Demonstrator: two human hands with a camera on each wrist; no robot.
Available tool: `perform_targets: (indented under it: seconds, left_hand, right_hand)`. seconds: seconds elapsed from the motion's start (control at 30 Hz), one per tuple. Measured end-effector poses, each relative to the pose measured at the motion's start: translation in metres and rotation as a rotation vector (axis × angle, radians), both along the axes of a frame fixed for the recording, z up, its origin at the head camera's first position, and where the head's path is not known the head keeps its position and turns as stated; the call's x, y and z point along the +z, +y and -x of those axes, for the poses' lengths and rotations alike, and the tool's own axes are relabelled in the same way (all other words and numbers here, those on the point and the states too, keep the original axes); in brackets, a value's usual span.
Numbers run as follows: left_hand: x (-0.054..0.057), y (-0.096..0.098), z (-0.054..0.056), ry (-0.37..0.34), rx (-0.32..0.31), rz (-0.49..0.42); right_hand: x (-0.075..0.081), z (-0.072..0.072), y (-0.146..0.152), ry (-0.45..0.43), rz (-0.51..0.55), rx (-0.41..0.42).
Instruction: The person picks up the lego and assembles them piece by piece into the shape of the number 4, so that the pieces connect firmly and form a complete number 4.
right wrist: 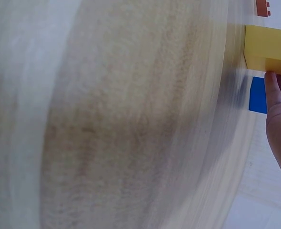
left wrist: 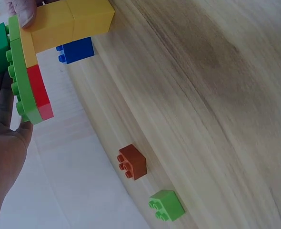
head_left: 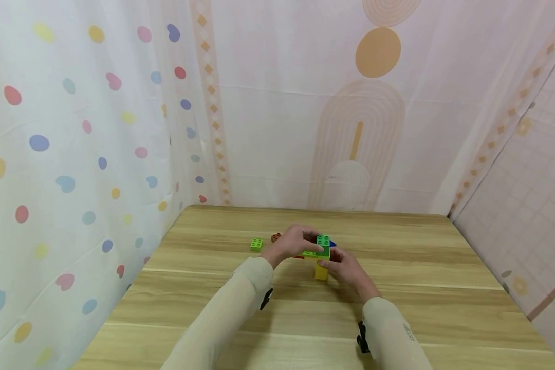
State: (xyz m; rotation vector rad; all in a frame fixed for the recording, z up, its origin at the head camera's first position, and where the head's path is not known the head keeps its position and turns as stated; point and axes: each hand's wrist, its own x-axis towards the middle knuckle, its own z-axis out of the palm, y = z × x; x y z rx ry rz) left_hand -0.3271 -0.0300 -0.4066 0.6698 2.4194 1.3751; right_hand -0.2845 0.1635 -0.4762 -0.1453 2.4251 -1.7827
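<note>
Both hands are at an upright brick build near the middle of the table. Its column is yellow bricks [head_left: 321, 272], topped by a light green brick [left wrist: 26, 90] reaching out leftward, with a red brick [left wrist: 41, 90] under that overhang. A dark green brick [head_left: 324, 240] sits on top, above the column. My left hand [head_left: 295, 242] pinches the dark green brick, thumb in front and fingers behind. From the right, my right hand [head_left: 349, 268] grips the upper column, its thumb across the yellow just below the light green brick.
Behind the build lies a blue brick [left wrist: 78, 50]. A brown-orange brick [left wrist: 133, 162] and a small lime green brick [left wrist: 169, 205] lie to the left on the wooden table [head_left: 203, 308]. Patterned curtains [head_left: 268, 128] hang along the table's far and left sides.
</note>
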Motion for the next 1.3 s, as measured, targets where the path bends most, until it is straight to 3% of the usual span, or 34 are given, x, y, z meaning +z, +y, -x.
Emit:
perform_targets:
  seconds: [0.47, 0.77, 0.87, 1.0, 1.1, 1.3]
  left_hand:
    - [0.003, 0.001, 0.002, 0.059, -0.053, 0.093]
    - [0.018, 0.006, 0.002, 0.129, -0.095, 0.21]
    - [0.021, 0.008, 0.002, 0.17, -0.135, 0.227]
    - [0.021, 0.008, 0.001, 0.218, -0.161, 0.22]
    - [0.017, 0.006, 0.0, 0.211, -0.14, 0.188]
    - [0.005, 0.001, -0.002, 0.14, -0.087, 0.093]
  right_hand:
    - [0.0, -0.003, -0.001, -0.021, -0.004, -0.012]
    - [0.003, -0.001, 0.001, 0.005, -0.037, 0.006]
    - [0.004, 0.0, 0.001, 0.015, -0.026, 0.019]
    - [0.004, 0.001, 0.0, 0.036, -0.005, 0.044]
    - [0.003, 0.001, -0.001, 0.039, -0.005, 0.05]
    - [0.002, 0.0, -0.002, 0.033, -0.008, 0.049]
